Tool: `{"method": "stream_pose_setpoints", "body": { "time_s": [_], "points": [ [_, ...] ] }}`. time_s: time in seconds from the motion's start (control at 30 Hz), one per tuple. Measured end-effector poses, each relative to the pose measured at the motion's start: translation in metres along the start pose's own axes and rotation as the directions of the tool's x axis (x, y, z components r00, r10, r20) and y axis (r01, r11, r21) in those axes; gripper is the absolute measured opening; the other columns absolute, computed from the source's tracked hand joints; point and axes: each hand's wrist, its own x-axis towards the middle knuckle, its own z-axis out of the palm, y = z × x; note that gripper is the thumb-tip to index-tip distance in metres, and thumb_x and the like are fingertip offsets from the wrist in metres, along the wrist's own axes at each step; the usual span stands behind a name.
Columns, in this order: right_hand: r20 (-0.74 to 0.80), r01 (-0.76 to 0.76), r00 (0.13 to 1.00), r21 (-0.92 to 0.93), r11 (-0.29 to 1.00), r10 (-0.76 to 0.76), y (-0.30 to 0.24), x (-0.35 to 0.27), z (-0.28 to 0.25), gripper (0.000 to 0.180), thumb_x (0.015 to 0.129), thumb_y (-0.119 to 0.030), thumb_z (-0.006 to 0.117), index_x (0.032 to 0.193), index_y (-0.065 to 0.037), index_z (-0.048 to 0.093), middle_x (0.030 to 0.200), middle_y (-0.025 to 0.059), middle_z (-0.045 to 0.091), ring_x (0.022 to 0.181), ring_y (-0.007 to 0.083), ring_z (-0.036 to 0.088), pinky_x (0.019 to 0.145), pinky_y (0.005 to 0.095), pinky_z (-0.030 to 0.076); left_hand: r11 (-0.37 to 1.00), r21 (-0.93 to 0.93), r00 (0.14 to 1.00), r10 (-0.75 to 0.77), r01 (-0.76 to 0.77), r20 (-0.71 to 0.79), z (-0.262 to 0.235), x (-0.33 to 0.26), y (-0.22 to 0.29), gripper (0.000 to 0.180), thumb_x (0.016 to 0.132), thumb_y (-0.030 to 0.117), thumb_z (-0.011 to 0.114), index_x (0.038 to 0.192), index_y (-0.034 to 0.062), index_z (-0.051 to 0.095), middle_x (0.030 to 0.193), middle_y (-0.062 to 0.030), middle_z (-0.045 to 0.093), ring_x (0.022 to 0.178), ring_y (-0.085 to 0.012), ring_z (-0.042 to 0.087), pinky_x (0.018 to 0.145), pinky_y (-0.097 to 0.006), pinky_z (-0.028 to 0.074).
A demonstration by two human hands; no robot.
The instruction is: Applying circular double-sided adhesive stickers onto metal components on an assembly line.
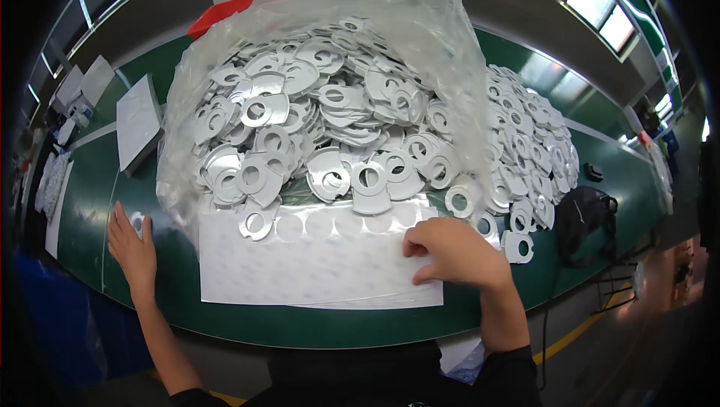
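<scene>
A white sheet (315,272) with a row of round, clear-looking shapes along its far edge lies in front of me on the green table. Over its right part is my right hand (457,253), fingers curled, thumb and forefinger apart with nothing visible between them. My left hand (133,253) rests at the far left of the table, fingers stretched out and thumb spread. Beside those fingers is a small shiny, pale piece (137,221); its kind is unclear. Flat silver-grey ring-shaped plates (371,178) pile up beyond the sheet, and one plate (256,221) overlaps its far left edge.
A clear plastic bag (420,2) surrounds the main pile. More ring-shaped plates (525,145) are heaped to its right, near a black bag-like item (586,219). A white box (139,126) stands at the left, and something red (219,16) shows behind the plastic bag.
</scene>
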Motion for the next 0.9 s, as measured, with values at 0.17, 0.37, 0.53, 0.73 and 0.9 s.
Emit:
{"method": "stream_pose_setpoints", "body": {
  "time_s": [0.17, 0.37, 0.53, 0.73, 0.9],
  "points": [
    [-0.091, -0.025, 0.996, -0.142, 0.990, 0.012, -0.009, 0.000, 0.008, 0.028, 0.058, -0.015, 0.078, 0.078, -0.004, 0.061, 0.077, 0.0088, 0.062, 0.077, 0.0276, 0.059, 0.068, 0.0364, 0.046, 0.929, -0.312, 0.980, 0.179, -0.197, -0.086, -0.039, 0.005, 0.060, 0.047, 0.085, 0.019, 0.059, 0.126, 0.0021, 0.045, 0.128, -0.0218, 0.044, 0.120, -0.0352, 0.041, 0.101, -0.043, 0.030],
    [-0.064, -0.047, 0.997, -0.082, 0.995, 0.042, -0.002, 0.002, 0.007, 0.024, 0.058, -0.015, 0.077, 0.068, -0.003, 0.058, 0.074, 0.0090, 0.061, 0.074, 0.0284, 0.059, 0.066, 0.0367, 0.046, 0.423, -0.780, 0.800, 0.579, -0.461, -0.159, -0.080, -0.011, 0.204, 0.038, 0.077, 0.017, 0.067, 0.108, 0.0003, 0.055, 0.097, -0.0136, 0.059, 0.088, -0.0303, 0.056, 0.079, -0.037, 0.045],
    [0.044, 0.058, 0.997, 0.004, 0.998, -0.059, 0.001, 0.007, 0.004, 0.025, 0.060, -0.015, 0.077, 0.067, -0.003, 0.057, 0.073, 0.0087, 0.061, 0.073, 0.0272, 0.059, 0.065, 0.0362, 0.045, 0.552, -0.658, 0.699, 0.713, -0.512, 0.055, -0.094, -0.034, 0.283, 0.062, 0.073, 0.043, 0.069, 0.112, -0.0009, 0.048, 0.086, -0.0162, 0.056, 0.075, -0.0273, 0.059, 0.056, -0.033, 0.049],
    [-0.080, -0.057, 0.994, 0.134, 0.989, 0.068, -0.001, 0.005, 0.007, 0.026, 0.059, -0.014, 0.078, 0.071, -0.001, 0.059, 0.075, 0.0103, 0.062, 0.074, 0.0272, 0.060, 0.066, 0.0346, 0.047, 0.634, -0.622, 0.722, 0.675, -0.460, 0.153, -0.087, -0.043, 0.309, 0.061, 0.074, 0.030, 0.066, 0.123, 0.0024, 0.042, 0.101, -0.0204, 0.049, 0.076, -0.0318, 0.059, 0.058, -0.039, 0.051],
    [-0.091, -0.036, 0.995, 0.025, 0.999, 0.039, -0.002, 0.004, 0.005, 0.025, 0.060, -0.013, 0.077, 0.074, -0.001, 0.061, 0.073, 0.0109, 0.063, 0.073, 0.0285, 0.061, 0.065, 0.0355, 0.047, 0.445, -0.873, 0.636, 0.736, -0.199, 0.230, -0.104, -0.014, 0.277, 0.071, 0.078, 0.024, 0.062, 0.137, 0.0043, 0.028, 0.114, -0.0198, 0.051, 0.087, -0.0299, 0.060, 0.073, -0.040, 0.049]
  ]
}}
